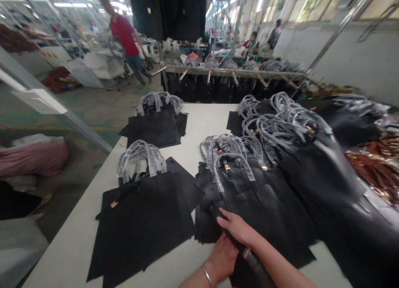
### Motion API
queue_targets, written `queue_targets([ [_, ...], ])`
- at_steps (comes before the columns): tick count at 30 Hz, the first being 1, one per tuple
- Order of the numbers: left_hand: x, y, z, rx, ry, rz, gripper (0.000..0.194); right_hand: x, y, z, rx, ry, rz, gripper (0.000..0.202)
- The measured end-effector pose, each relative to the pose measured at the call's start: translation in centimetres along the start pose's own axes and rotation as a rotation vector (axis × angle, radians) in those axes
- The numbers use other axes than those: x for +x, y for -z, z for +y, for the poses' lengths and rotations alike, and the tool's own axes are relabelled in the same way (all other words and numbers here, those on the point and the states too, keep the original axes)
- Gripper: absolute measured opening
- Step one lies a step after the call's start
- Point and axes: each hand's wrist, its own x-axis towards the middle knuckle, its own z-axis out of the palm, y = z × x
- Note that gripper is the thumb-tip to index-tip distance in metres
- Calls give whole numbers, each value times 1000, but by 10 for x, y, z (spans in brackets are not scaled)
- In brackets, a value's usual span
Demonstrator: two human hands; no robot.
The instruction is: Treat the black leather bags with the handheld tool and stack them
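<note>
My right hand (238, 229) is closed around a long, dark, strap-like piece (253, 261) with a metallic glint partway along it. Just below it is my left hand (220, 257), with a silver bangle at the wrist. Its fingers curl in against the dark piece, and what they grip is hidden. Both hands are at the near edge of a pile of black bag panels (258, 209), whose handles (229, 155) are wrapped in clear plastic. To the left lies another stack of black bag panels (143, 221) with wrapped handles and a gold-coloured clasp (114, 204).
A smaller stack of black panels (152, 128) lies at the far left of the white table (199, 124). More black bags (321, 167) heap up on the right. Beyond the table stands a metal rack (224, 70) with bags hanging. A person in red (124, 34) walks at the back left.
</note>
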Motion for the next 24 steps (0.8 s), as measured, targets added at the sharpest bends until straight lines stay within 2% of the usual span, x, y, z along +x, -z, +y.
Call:
queue_targets([
  [3, -3, -10, -2, 24, 20, 1, 39, -14, 1, -1, 16, 5, 8, 63],
  [6, -3, -12, -3, 70, -7, 10, 40, -16, -5, -8, 77, 22, 81, 62],
  [9, -3, 0, -5, 151, -79, -21, 41, -13, 0, -15, 189, 51, 206, 60],
  [11, -4, 13, -6, 217, -118, -46, 50, -20, 18, -11, 292, 36, 278, 59],
  [13, -6, 26, -9, 286, -143, -51, 61, -35, 47, 2, 403, -18, 332, 60],
  [15, -10, 36, -11, 347, -156, -32, 64, -56, 79, 22, 501, -78, 388, 61],
  [18, -6, 42, -8, 375, -53, 7, 45, -84, 117, 58, 606, -158, 460, 63],
  [21, 17, 45, 0, 359, 150, 33, 27, -97, 135, 89, 680, -200, 459, 64],
  [22, 27, 46, 2, 363, 159, 37, 27, -98, 137, 97, 701, -204, 449, 64],
  [24, 47, 48, 5, 389, 85, 39, 36, -96, 139, 108, 742, -205, 427, 64],
])
